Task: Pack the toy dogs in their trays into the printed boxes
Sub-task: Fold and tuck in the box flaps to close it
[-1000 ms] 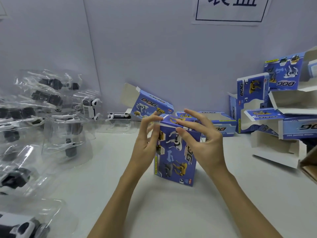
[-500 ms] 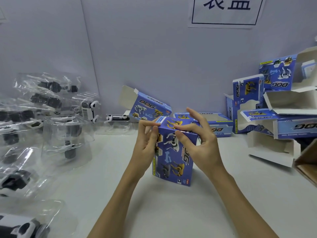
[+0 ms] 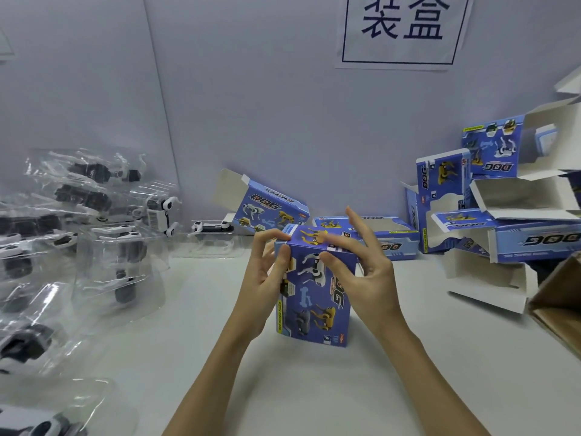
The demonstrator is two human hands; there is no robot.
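White surface (image 3: 314,388), pale wall (image 3: 267,105) behind it; paper sign (image 3: 401,29) with two large dark characters fixed high on the wall.

Item 1: printed box (image 3: 314,297), blue, toy-dog pictures, standing upright near the middle of the surface, top flap folded down.

Item 2: my left hand (image 3: 262,278), grasping the box's upper left edge, thumb on the front face, fingertips curled onto the top corner.

Item 3: my right hand (image 3: 361,272), thumb and forefinger pinching the box's upper right corner, the other fingers spread and raised above the top.

Item 4: clear plastic trays (image 3: 78,240), many, heaped along the left edge of the surface, each holding a black-and-white toy dog (image 3: 165,215); exact count not readable.

Item 5: one tray with a dog (image 3: 213,228) lying flat at the back edge, just left of an open box.

Item 6: open box (image 3: 267,212), tilted against the wall at the back edge, flap up.

Item 7: flat-lying box (image 3: 383,237) behind my right hand.

Item 8: pile of open boxes (image 3: 503,199), stacked unevenly at the back right corner, white insides showing.

Item 9: brown cardboard carton (image 3: 562,297), partly in view at the right edge.
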